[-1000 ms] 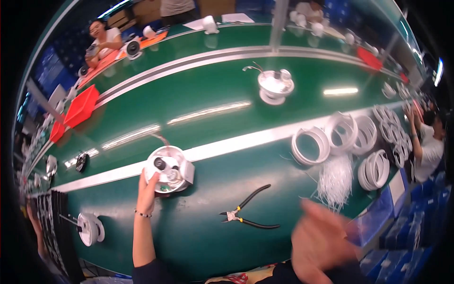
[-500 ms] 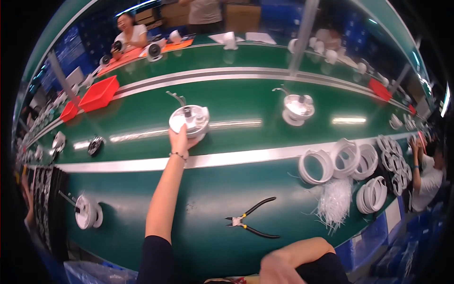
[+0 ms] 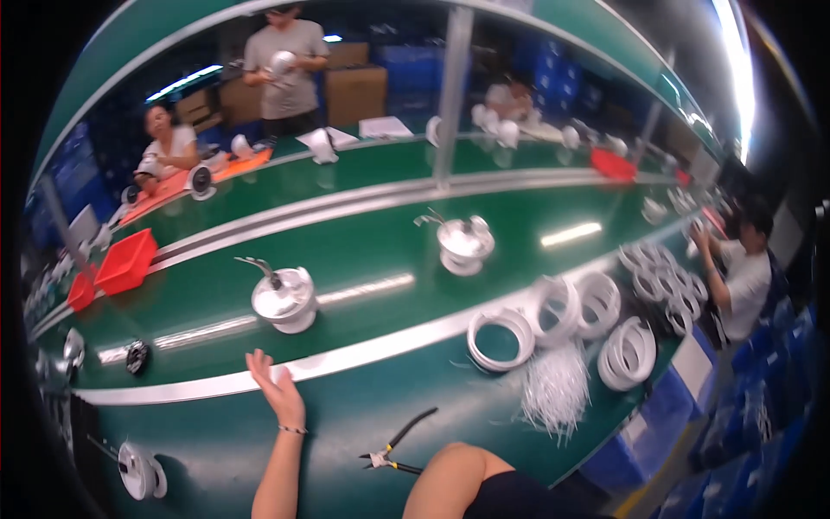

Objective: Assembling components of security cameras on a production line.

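My left hand (image 3: 277,391) is raised over the near edge of the belt, fingers spread and nothing in it. Just beyond it, apart from the fingertips, a round white housing (image 3: 290,313) with wires sticking up stands on the green belt (image 3: 372,324). A similar white housing (image 3: 465,253) stands farther right on the belt. On the worktop lies a pair of diagonal cutters (image 3: 379,458) with black handles, jaws apart, partly covered by my bent right arm (image 3: 450,480). My right hand is out of sight below the lower edge.
At the right of the worktop are white plastic rings (image 3: 500,339) and a heap of thin white strips (image 3: 553,394). Another white housing (image 3: 138,471) lies tilted at the near left. Red trays (image 3: 125,261) sit across the belt. A co-worker (image 3: 742,268) works at the right.
My left hand has let go of the white housing on the belt and drawn back toward me. The view has swung right, and my right hand has dropped out of it.
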Demonstrator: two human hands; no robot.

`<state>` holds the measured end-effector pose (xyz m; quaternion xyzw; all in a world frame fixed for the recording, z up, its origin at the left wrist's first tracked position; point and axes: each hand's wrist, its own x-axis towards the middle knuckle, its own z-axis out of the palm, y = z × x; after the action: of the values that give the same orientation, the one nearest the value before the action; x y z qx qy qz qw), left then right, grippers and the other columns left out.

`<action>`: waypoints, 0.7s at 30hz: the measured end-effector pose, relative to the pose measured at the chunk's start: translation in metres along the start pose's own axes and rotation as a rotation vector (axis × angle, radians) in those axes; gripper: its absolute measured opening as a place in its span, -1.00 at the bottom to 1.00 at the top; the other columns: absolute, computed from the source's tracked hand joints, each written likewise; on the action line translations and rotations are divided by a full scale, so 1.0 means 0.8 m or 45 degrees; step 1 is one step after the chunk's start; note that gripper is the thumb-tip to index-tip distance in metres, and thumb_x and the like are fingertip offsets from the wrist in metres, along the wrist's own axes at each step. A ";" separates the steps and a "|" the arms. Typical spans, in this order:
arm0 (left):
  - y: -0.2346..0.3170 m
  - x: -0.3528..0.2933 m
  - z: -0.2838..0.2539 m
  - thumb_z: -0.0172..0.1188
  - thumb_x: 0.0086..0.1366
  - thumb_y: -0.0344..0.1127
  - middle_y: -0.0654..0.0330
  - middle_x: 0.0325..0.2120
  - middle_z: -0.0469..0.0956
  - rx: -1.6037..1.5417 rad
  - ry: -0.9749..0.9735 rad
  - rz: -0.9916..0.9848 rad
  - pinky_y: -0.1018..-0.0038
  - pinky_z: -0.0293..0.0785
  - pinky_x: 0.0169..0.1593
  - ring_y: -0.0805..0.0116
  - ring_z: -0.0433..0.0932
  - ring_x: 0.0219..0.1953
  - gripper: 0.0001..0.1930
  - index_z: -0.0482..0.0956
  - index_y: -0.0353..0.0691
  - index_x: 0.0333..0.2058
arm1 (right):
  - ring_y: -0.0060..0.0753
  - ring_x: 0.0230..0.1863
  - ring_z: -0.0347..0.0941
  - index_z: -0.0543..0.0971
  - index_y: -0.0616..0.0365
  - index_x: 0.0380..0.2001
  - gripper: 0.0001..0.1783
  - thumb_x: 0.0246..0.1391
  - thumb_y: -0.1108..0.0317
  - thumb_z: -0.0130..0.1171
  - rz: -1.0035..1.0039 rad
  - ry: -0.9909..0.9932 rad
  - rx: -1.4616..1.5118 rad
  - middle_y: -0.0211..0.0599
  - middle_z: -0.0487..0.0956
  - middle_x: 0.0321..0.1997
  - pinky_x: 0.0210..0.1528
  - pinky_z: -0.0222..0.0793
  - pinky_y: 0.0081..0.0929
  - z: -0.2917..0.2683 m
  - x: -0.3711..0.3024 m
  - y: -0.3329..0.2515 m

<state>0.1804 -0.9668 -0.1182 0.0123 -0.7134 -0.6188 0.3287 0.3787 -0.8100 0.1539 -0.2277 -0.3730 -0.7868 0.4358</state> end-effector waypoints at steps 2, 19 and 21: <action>0.008 -0.007 -0.018 -0.14 0.10 -0.59 0.01 0.14 0.03 -0.049 -0.019 0.016 0.37 0.18 0.06 0.13 0.14 0.12 -0.31 -0.20 -0.23 0.20 | -0.28 -0.01 0.34 0.34 0.53 -0.10 -0.13 -0.03 -0.25 -0.12 0.359 0.040 -0.256 -0.08 0.51 -0.22 0.06 0.19 -0.48 -0.023 -0.026 -0.034; 0.017 -0.004 -0.063 -0.14 0.12 -0.59 0.07 0.08 0.14 -0.057 -0.091 0.142 0.56 0.39 -0.25 0.26 0.32 -0.02 -0.41 -0.04 -0.23 0.15 | -0.12 -0.14 0.35 0.48 0.14 -0.36 -0.61 -0.42 0.38 0.23 0.679 0.772 -4.649 -0.20 0.47 -0.27 -0.10 0.18 -0.14 0.033 -0.132 -0.221; 0.023 -0.001 -0.046 -0.15 0.14 -0.59 0.07 0.07 0.16 -0.083 -0.124 0.121 0.56 0.39 -0.24 0.26 0.33 -0.03 -0.43 -0.04 -0.23 0.15 | -0.15 -0.08 0.31 0.48 0.14 -0.33 -0.65 -0.33 0.39 0.22 0.599 1.079 -4.924 -0.24 0.47 -0.21 0.02 0.09 -0.10 0.069 -0.166 -0.252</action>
<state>0.2061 -0.9945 -0.1016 -0.0623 -0.7077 -0.6253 0.3228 0.2764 -0.6292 0.0186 0.1797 -0.9581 0.0045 0.2232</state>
